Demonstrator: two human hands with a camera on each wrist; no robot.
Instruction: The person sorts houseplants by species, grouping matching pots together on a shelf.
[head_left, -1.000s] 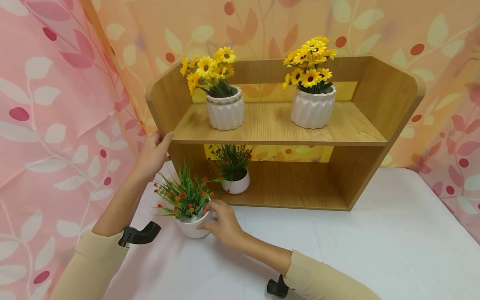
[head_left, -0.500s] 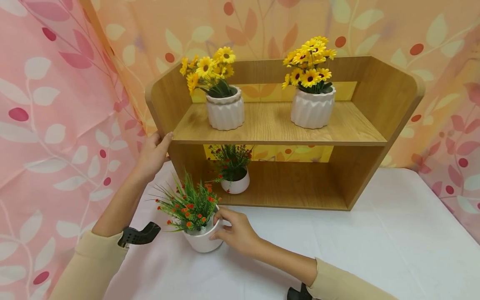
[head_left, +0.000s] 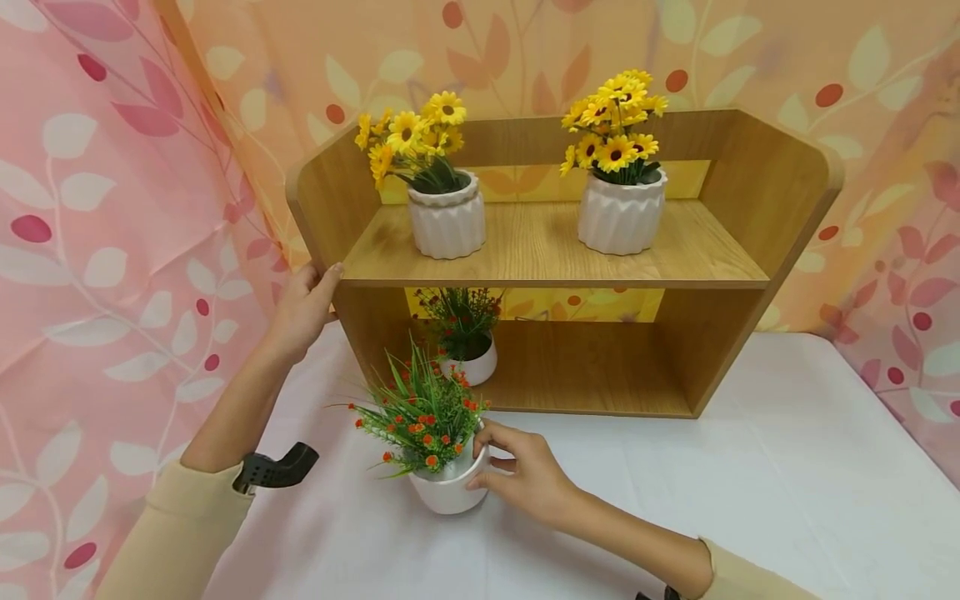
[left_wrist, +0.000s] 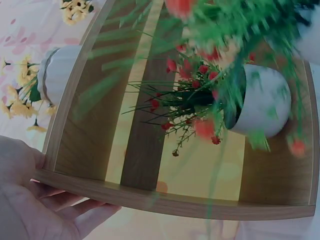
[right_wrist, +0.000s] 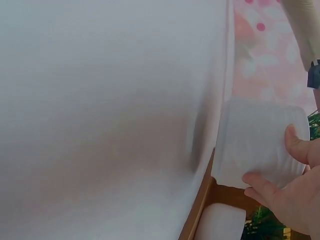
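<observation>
My right hand (head_left: 536, 483) pinches the rim and side of a white flowerpot (head_left: 448, 495) with grassy leaves and small orange-red flowers (head_left: 427, 421), in front of the shelf's lower left. Thumb and fingers lie against this pot's smooth wall (right_wrist: 260, 145) in the right wrist view. My left hand (head_left: 300, 317) grips the left side panel of a two-tier wooden shelf (head_left: 555, 283), thumb at the front and fingers (left_wrist: 95, 217) on the outer side. A second white pot (head_left: 477, 365) with dark red flowers stands at the left of the lower tier, partly hidden by the held plant.
On the upper tier stand two ribbed white pots of yellow flowers, a left pot (head_left: 448, 223) and a right pot (head_left: 622, 218). A white cloth (head_left: 675, 500) covers the table. Floral curtains (head_left: 510, 50) hang behind and beside it.
My right hand has moved the pot with orange-red flowers to the right and slightly nearer to me. My left hand has stayed on the shelf's side.
</observation>
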